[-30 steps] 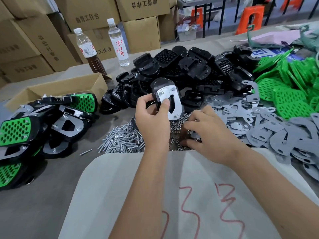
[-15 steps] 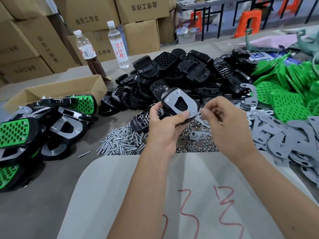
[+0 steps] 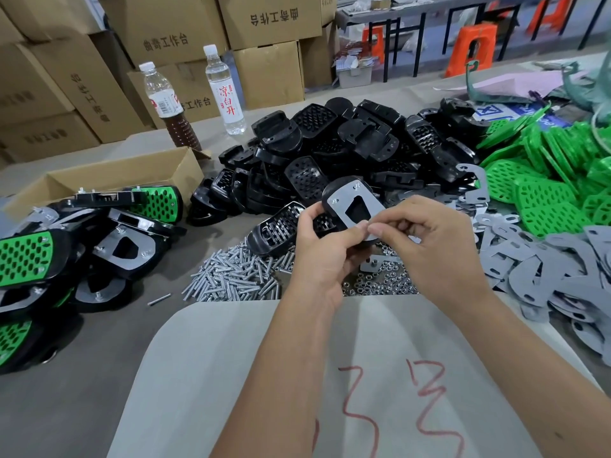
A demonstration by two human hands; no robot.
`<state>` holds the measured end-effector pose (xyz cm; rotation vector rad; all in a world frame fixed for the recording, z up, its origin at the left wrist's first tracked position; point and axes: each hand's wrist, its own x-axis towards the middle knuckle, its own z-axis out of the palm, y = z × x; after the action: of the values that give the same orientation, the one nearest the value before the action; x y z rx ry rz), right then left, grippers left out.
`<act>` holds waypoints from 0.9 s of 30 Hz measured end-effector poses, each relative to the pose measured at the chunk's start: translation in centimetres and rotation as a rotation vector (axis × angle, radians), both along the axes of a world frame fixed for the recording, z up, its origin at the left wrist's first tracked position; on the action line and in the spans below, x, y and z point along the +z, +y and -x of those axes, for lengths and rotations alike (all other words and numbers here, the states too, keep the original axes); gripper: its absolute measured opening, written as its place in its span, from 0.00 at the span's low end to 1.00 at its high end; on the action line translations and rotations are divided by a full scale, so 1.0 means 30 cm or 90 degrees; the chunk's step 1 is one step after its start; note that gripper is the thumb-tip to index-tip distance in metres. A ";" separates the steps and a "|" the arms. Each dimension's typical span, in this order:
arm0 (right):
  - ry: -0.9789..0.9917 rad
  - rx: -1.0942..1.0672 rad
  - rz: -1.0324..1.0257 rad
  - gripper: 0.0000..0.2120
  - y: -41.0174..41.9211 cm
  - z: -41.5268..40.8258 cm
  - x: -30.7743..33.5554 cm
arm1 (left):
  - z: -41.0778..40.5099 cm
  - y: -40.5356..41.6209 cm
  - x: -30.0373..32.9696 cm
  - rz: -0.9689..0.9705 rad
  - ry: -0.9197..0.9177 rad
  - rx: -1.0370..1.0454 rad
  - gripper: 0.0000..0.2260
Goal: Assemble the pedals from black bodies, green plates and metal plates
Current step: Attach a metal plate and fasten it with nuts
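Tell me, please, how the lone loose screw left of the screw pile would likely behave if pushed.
The loose screw is a thin cylinder lying flat on the table, so it would probably roll. It looks like rigid metal, likely light and awkward to pinch.

Both forearms bare to frame edge, no sleeves visible. Left hand [image 3: 322, 256] and right hand [image 3: 436, 249]: no gloves, rings, watch or wristbands. Nails short, unpainted.

The bench [image 3: 109, 375] carried heaps of black bodies [image 3: 347, 153], green plates [image 3: 545, 193], metal plates [image 3: 545, 276], screws [image 3: 231, 279], seemingly nuts [image 3: 380, 285], and two bottles [image 3: 198, 94].
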<state>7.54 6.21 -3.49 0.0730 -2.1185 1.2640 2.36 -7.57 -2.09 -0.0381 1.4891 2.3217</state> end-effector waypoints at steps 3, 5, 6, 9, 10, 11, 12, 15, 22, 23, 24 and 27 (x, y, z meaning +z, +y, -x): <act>-0.008 0.004 -0.010 0.05 0.005 0.003 0.000 | 0.001 0.003 -0.004 0.009 0.025 0.023 0.25; -0.003 0.006 -0.020 0.06 0.002 0.004 0.001 | 0.003 0.007 -0.004 0.007 0.033 0.036 0.25; 0.000 0.006 -0.021 0.06 0.000 0.006 0.000 | 0.005 0.009 -0.005 0.007 0.035 0.041 0.25; 0.019 -0.006 -0.032 0.05 -0.007 0.007 -0.003 | 0.005 0.010 -0.008 0.001 0.034 0.040 0.26; 0.026 -0.011 -0.036 0.04 -0.008 0.009 -0.004 | 0.006 0.008 -0.007 -0.003 0.033 0.038 0.25; 0.028 -0.011 -0.034 0.04 -0.008 0.011 -0.005 | 0.006 0.006 -0.007 -0.005 0.031 0.039 0.25; 0.026 -0.003 -0.030 0.04 -0.007 0.015 -0.004 | 0.008 0.003 -0.007 -0.004 0.030 0.044 0.25; 0.016 0.035 -0.032 0.06 -0.004 0.016 -0.001 | 0.012 -0.002 -0.002 -0.004 0.023 0.053 0.24; 0.022 0.039 -0.075 0.08 -0.003 0.015 0.000 | 0.006 0.000 0.001 0.016 0.016 0.077 0.24; 0.024 0.031 -0.078 0.07 -0.007 0.015 -0.001 | 0.004 0.000 0.002 0.016 0.016 0.078 0.24; 0.023 0.023 -0.082 0.05 -0.009 0.015 -0.004 | 0.003 0.001 0.002 0.017 0.017 0.078 0.24; 0.023 0.012 -0.095 0.04 -0.010 0.011 -0.003 | -0.002 0.004 0.000 0.021 0.020 0.072 0.24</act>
<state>7.19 5.90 -3.56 0.1803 -2.1822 1.1058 2.43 -7.44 -2.10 -0.0988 1.5787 2.3964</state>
